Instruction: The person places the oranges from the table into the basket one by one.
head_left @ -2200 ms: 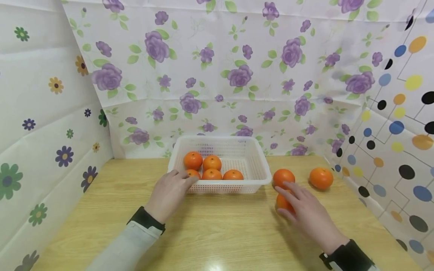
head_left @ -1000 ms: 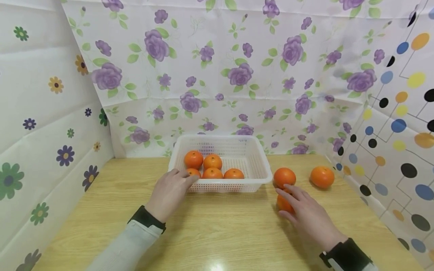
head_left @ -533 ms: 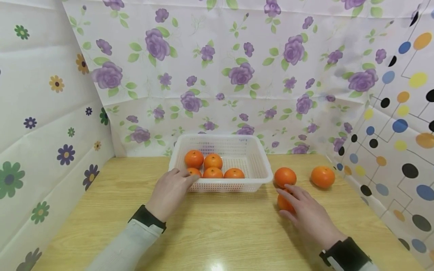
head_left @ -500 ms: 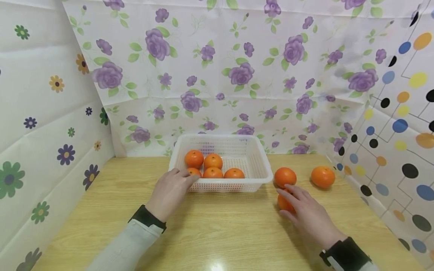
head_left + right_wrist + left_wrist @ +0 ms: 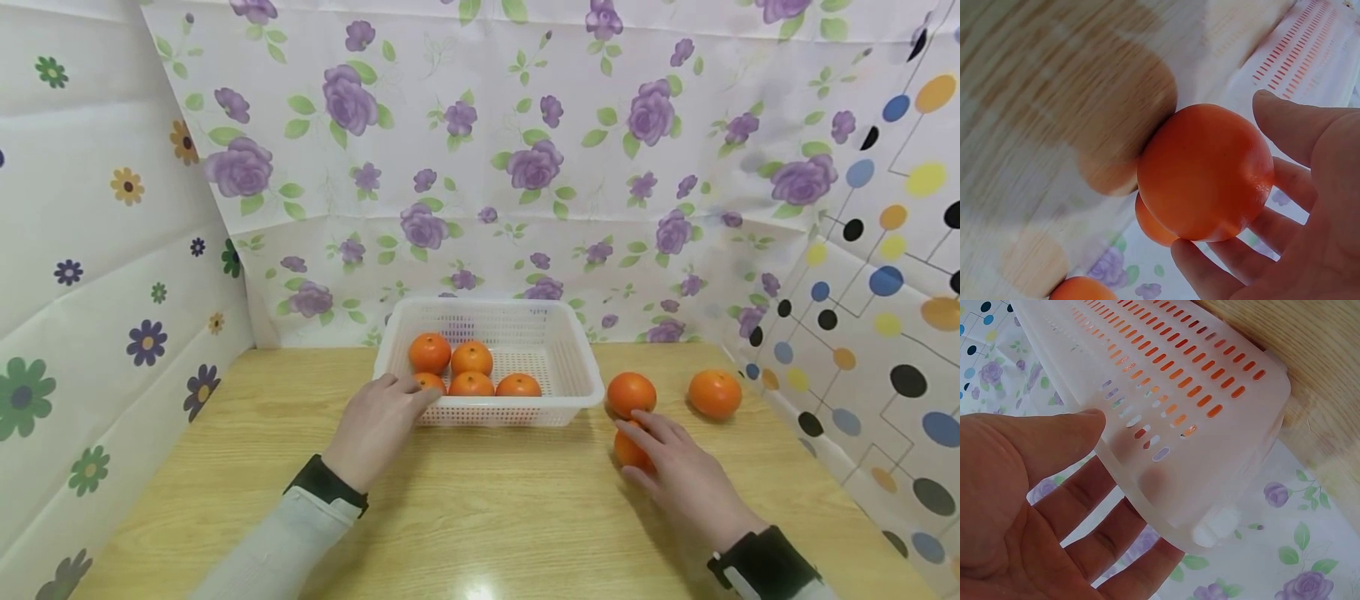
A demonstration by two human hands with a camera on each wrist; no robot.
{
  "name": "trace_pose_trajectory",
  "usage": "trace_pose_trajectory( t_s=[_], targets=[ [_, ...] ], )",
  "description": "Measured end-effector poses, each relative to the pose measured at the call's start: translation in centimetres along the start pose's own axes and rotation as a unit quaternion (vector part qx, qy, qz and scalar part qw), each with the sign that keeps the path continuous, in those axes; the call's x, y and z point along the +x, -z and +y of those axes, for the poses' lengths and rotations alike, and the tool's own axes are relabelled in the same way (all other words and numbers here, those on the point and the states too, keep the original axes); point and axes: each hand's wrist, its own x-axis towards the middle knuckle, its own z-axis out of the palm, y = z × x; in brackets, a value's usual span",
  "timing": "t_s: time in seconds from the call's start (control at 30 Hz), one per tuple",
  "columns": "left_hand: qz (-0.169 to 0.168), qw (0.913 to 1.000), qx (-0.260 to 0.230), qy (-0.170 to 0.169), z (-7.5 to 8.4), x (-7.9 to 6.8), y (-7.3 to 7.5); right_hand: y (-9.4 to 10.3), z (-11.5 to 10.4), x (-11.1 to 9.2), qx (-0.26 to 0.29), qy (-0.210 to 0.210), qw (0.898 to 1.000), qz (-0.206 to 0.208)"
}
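Observation:
My left hand (image 5: 380,425) holds the front left rim of a white plastic basket (image 5: 555,404). In the left wrist view the thumb (image 5: 1088,425) lies at the outer side of the rim and fingertips show faintly through the wall. Several mandarins (image 5: 472,358) sit in the basket, mostly at its left and front. My right hand (image 5: 686,475) is spread loosely around a mandarin (image 5: 1204,172) on the table, partly covering it from above. In the right wrist view its fingers lie behind the fruit, while the thumb (image 5: 1279,119) stands apart from it.
Just behind that fruit, right of the basket, is another mandarin (image 5: 632,394); a further mandarin (image 5: 715,393) sits farther right. The wooden table (image 5: 480,508) is bounded by a flowered cloth (image 5: 480,167) at the back and patterned cloths at both sides.

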Motion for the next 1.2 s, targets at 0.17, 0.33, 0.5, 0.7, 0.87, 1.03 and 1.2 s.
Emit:
trace_pose_trajectory(
  t_s=[0.17,0.33,0.5,0.7,0.87,1.03,1.2],
  targets=[
    [-0.005,1.0000,0.004,0.001,0.03,0.00,0.02,-0.12,-0.01,0.09,0.004,-0.003,1.000,0.000],
    [-0.002,1.0000,0.003,-0.001,0.03,-0.02,-0.04,-0.25,0.15,0.12,0.000,0.002,1.000,0.012],
    [-0.001,1.0000,-0.001,0.000,0.02,-0.03,-0.08,-0.27,0.18,0.25,0.001,0.000,1.000,0.016],
    [-0.003,1.0000,-0.004,0.004,0.11,-0.01,0.07,-0.04,0.12,0.33,0.004,-0.003,1.000,0.014],
    [-0.007,1.0000,-0.002,0.005,0.10,0.02,0.15,0.16,0.00,0.41,0.008,-0.003,1.000,0.016],
    [0.003,1.0000,0.000,-0.002,-0.01,0.01,0.00,0.17,-0.06,0.48,0.006,-0.002,1.000,0.015],
    [0.003,1.0000,0.001,-0.001,-0.08,-0.02,-0.12,0.10,-0.06,0.44,0.007,0.001,1.000,0.019]
  ],
)
